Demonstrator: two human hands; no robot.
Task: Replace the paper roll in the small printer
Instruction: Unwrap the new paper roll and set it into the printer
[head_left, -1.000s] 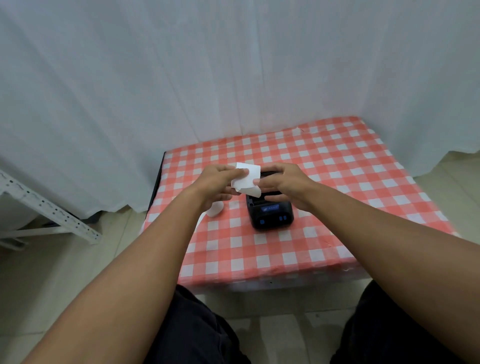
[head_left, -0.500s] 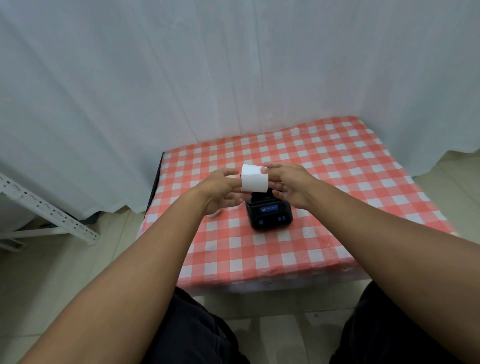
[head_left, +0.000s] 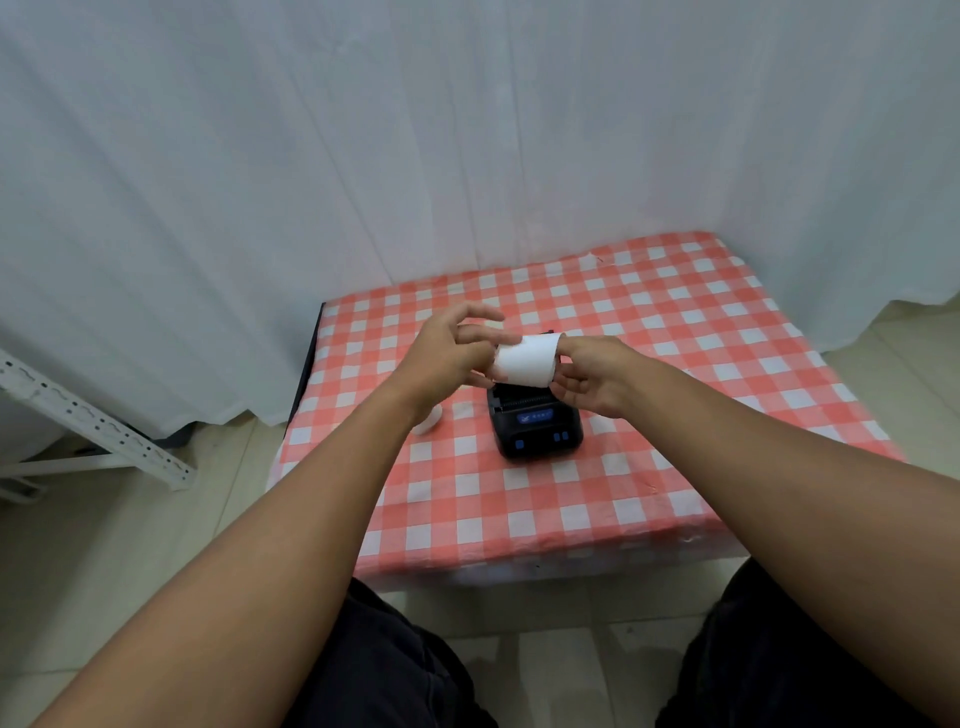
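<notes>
A: What lies under the fingers?
B: A table in a red-and-white checked cloth (head_left: 675, 332), backed by a white curtain (head_left: 363, 156). The small black printer (head_left: 535, 426) sits on the cloth directly below the fingertips, its paper bay open toward them.

A: And the hands?
B: The left hand (head_left: 447, 358) and right hand (head_left: 592, 374) hold the white paper roll (head_left: 524, 361) between them, just above the printer's open bay. The left thumb and lower fingers press on its left end, while the upper fingers are spread loose. The right fingers are closed against its right end.

A: Anything else?
B: A second white roll (head_left: 428, 420) rests on the cloth, below the left wrist, left of the printer.
</notes>
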